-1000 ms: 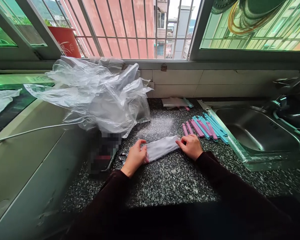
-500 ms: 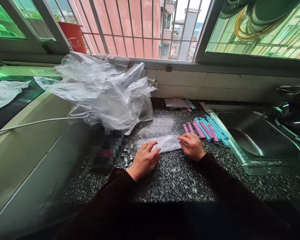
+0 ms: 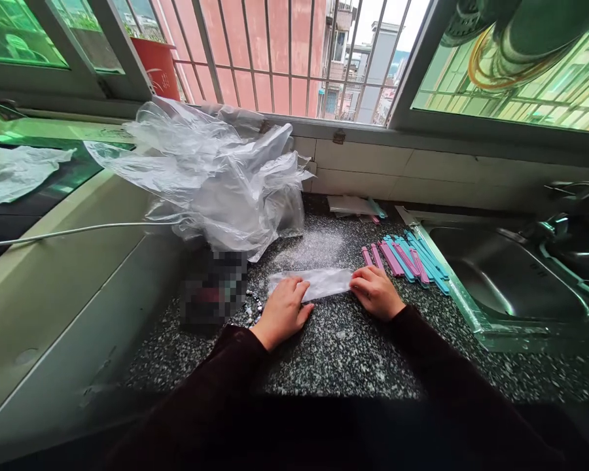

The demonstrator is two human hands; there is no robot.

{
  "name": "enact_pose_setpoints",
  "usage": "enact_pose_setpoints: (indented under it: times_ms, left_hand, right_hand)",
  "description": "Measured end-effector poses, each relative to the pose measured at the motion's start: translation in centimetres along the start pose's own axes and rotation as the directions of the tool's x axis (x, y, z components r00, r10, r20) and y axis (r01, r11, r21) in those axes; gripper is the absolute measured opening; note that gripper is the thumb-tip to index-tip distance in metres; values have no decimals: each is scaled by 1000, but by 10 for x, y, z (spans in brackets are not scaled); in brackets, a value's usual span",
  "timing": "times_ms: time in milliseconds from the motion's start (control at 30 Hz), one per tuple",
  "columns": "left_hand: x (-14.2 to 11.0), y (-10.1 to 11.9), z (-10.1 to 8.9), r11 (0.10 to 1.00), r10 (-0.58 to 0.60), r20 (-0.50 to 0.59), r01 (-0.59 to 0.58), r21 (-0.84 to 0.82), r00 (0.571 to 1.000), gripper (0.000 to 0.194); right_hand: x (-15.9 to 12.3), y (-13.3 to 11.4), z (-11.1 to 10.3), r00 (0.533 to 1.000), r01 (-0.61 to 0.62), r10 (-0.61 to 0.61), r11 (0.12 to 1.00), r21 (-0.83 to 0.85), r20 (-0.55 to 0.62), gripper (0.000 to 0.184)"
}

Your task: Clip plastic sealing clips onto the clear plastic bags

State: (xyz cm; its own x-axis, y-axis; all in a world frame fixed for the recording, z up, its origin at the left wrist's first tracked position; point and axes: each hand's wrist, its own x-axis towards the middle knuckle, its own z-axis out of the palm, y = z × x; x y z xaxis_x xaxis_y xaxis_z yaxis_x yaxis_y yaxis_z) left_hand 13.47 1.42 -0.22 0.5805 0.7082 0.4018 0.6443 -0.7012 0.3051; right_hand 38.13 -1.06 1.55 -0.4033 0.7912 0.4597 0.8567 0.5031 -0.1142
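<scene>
Since the first head-camera frame, the left hand [image 3: 282, 315] has let go of its pinch on the left end of the translucent, whitish folded plastic strip [image 3: 328, 284] and now lies across that end, while the whole view has shifted so that the counter items sit slightly farther right. In the head view, the strip lies at centre on the black-and-white speckled stone counter [image 3: 343, 360]. The left fingers are loosely bent, their tips on the plastic and the thumb apart, probably to press it flat. At the strip's right end, the right hand [image 3: 379, 294] appears to pinch the edge between thumb and fingers, which likely keeps it from sliding. The strip looks thin, glossy and lightly creased, long and narrow; whether anything is inside, I cannot tell. Right of centre, flat pink plastic sticks [image 3: 391, 259] and light-blue plastic sticks [image 3: 438, 268] lie bunched, perhaps for easy reach. A crumpled heap of clear plastic [image 3: 226, 190] fills the upper left of centre.
</scene>
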Motion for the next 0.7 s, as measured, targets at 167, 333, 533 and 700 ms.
enact_pose_setpoints:
  times_ms: [167,333,533,700]
  left_hand:
    - [9,11,-1,999,50,-73,-49,11,996,36]
    - [18,13,-8,959,-39,-36,27,-283,999,16]
    - [21,15,-26,357,-208,279,339,-870,937,27]
    - [19,21,-25,144,-235,363,401,-905,902,34]
  right_hand:
    - [5,-18,-11,992,57,-34,978,201,-120,12]
    - [3,-19,-18,986,-17,80,920,392,-143,21]
    - [11,-19,-12,950,-242,310,643,727,42,71]
    - [21,-41,-6,888,-309,426,267,913,176,66]
